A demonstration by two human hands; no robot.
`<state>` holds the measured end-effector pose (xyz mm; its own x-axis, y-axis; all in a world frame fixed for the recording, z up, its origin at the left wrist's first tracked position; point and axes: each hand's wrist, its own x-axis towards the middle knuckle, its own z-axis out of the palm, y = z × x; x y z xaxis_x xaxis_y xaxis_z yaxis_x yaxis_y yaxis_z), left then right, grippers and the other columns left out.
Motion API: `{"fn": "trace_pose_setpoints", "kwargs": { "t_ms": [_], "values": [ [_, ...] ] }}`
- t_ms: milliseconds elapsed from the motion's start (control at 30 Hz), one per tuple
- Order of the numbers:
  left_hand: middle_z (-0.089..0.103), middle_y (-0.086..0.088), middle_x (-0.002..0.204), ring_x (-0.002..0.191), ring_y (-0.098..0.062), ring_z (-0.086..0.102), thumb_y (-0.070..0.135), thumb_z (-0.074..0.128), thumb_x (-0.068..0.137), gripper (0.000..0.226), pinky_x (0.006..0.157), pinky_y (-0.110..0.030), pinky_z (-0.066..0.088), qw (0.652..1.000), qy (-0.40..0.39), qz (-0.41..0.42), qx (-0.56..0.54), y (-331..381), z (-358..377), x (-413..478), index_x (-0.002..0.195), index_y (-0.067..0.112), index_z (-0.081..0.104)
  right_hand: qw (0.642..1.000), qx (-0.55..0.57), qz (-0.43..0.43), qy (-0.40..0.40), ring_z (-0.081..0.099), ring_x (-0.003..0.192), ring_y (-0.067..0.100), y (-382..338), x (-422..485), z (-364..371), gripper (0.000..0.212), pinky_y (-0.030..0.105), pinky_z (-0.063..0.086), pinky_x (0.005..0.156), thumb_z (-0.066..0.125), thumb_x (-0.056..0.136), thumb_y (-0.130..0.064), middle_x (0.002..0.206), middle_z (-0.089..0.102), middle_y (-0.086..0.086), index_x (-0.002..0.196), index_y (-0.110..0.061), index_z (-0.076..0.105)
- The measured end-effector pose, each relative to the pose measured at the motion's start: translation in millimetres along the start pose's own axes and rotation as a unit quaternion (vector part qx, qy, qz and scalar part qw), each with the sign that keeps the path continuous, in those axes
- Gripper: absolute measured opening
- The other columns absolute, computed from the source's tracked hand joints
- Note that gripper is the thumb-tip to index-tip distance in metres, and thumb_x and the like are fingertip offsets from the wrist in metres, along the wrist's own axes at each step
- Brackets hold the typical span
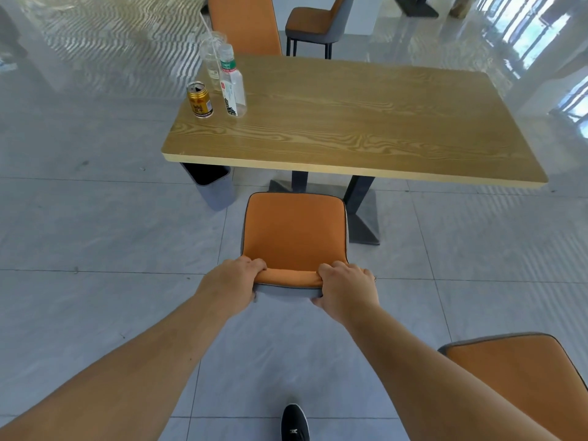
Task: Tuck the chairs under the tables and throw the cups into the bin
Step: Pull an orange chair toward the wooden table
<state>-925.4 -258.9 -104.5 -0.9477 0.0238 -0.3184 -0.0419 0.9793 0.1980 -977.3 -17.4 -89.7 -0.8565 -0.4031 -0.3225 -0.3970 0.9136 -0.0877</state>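
Note:
An orange chair [294, 230] with a grey shell stands just in front of the wooden table [366, 122], its seat outside the table's near edge. My left hand [234, 278] and my right hand [346, 288] both grip the top of its backrest, one at each end. On the table's left end stand a clear plastic cup [212, 57] with a straw, a plastic bottle [233, 85] and a gold can [199, 100]. A grey bin [211, 186] sits on the floor under the table's left near corner.
A second orange chair [525, 377] is at my lower right. Another chair's backrest [243, 25] rises at the table's far side, and one more chair [315, 23] stands farther back. The table's dark pedestal base [362, 214] is right of the held chair. My black shoe [294, 423] is below.

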Motion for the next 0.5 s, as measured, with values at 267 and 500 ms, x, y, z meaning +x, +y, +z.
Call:
{"fn": "trace_pose_setpoints", "kwargs": {
  "t_ms": [267,500],
  "values": [
    [0.059,0.005,0.112,0.095,-0.018,0.057,0.026,0.07,0.093,0.045,0.083,-0.038,0.057,1.0,0.001,-0.006,0.017,2.1,-1.6,22.6,0.133,0.035,0.052,1.0,-0.015,-0.003,0.015,0.06,0.092,0.026,10.9,20.8,1.8,0.042,0.048,0.05,0.083,0.069,0.085,-0.066,0.087,0.05,-0.007,0.095,-0.033,0.045],
    [0.053,0.001,0.131,0.112,-0.022,0.052,0.052,0.076,0.084,0.072,0.084,-0.037,0.051,0.998,-0.001,-0.05,0.03,16.7,-13.0,5.1,0.144,0.033,0.041,1.0,0.015,-0.001,-0.005,0.056,0.117,0.03,9.8,4.6,-8.7,0.075,0.055,0.045,0.105,0.061,0.082,-0.08,0.121,0.058,0.0,0.134,-0.03,0.042]
  ]
}}
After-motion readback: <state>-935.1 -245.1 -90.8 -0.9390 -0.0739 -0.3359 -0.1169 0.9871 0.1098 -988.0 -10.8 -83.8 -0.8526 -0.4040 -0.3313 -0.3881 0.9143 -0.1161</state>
